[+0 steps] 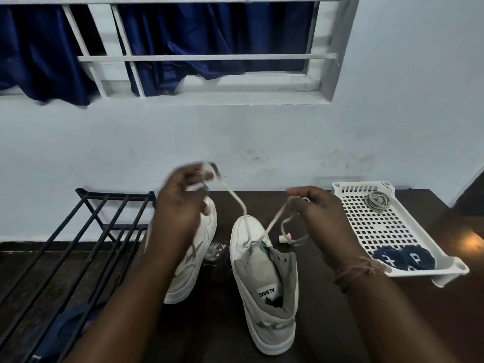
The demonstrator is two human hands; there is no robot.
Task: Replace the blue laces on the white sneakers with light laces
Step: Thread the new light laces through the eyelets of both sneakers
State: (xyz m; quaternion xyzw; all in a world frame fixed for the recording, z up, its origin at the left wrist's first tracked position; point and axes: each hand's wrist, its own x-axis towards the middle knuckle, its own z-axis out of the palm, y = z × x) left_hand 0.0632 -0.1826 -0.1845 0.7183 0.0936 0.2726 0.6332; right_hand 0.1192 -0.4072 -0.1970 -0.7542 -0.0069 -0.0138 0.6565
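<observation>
With the left hand (180, 197) and right hand (318, 208) each pinching an end of the light lace (242, 203), uneven pulling could drag it out of the right sneaker (264, 273)'s bottom eyelets.

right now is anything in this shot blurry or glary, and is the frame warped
Head view: the left hand and the light lace end it holds are motion-smeared; the right hand is sharper. An orange glare spot sits on the dark table at far right. Wide-angle bending curves the window bars.
</observation>
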